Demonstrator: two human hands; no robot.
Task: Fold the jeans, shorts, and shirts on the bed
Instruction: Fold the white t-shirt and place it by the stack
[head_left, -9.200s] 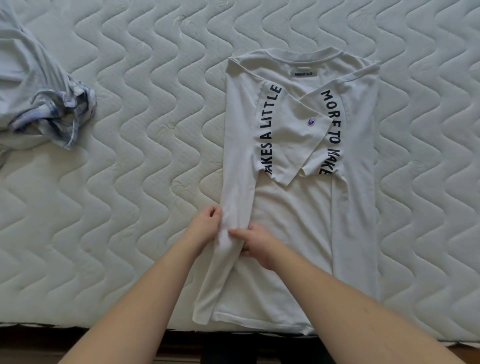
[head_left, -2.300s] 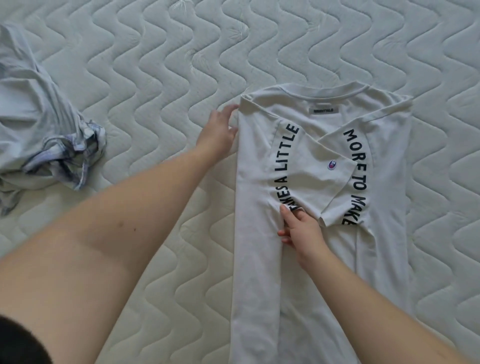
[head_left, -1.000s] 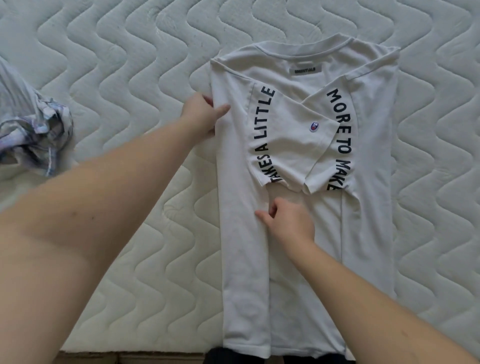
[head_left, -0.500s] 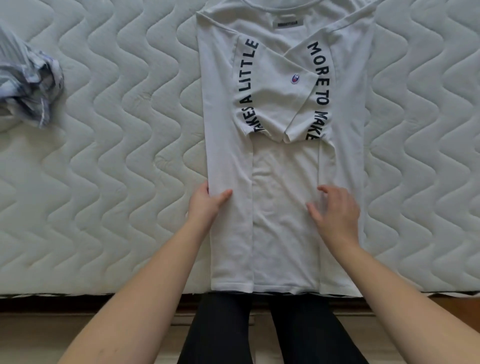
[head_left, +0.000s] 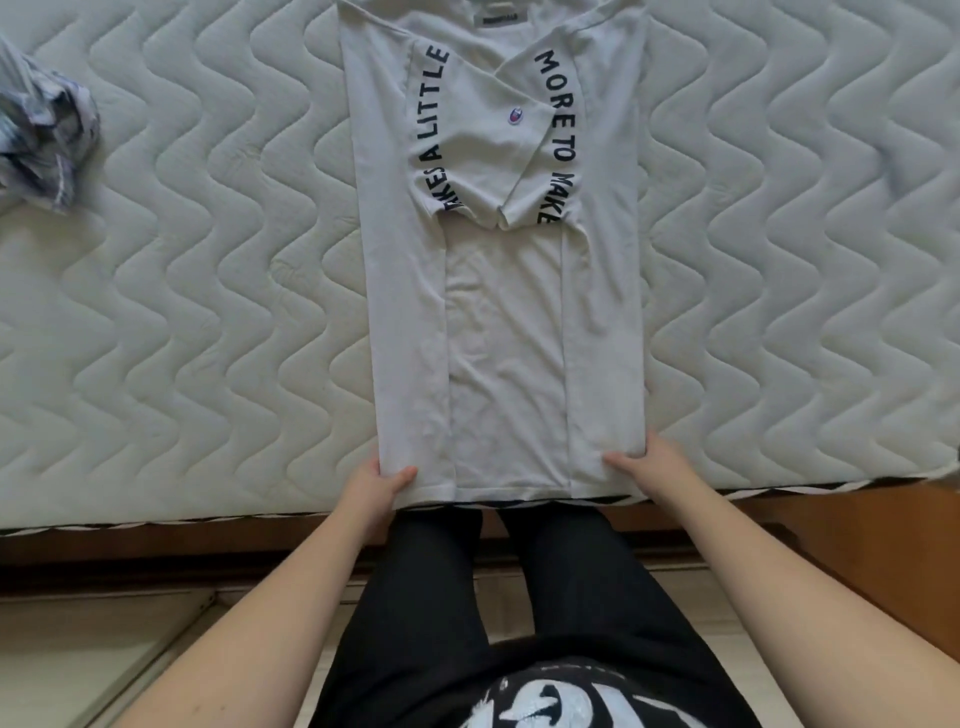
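Observation:
A white T-shirt (head_left: 506, 332) with black lettering lies flat on the quilted mattress (head_left: 197, 322), both sides and sleeves folded in to a long strip. Its hem lies at the bed's near edge. My left hand (head_left: 376, 486) pinches the hem's left corner, thumb on top. My right hand (head_left: 647, 470) pinches the hem's right corner, thumb on top, fingers under the cloth.
A crumpled pale blue garment (head_left: 44, 140) lies at the far left of the mattress. The wooden bed frame (head_left: 810, 514) runs below the mattress edge, with floor beneath. My black-clad legs (head_left: 524, 597) stand against the bed.
Both hands slid down the shirt from its middle to the hem corners and took hold there. The view tilted down toward the bed's edge.

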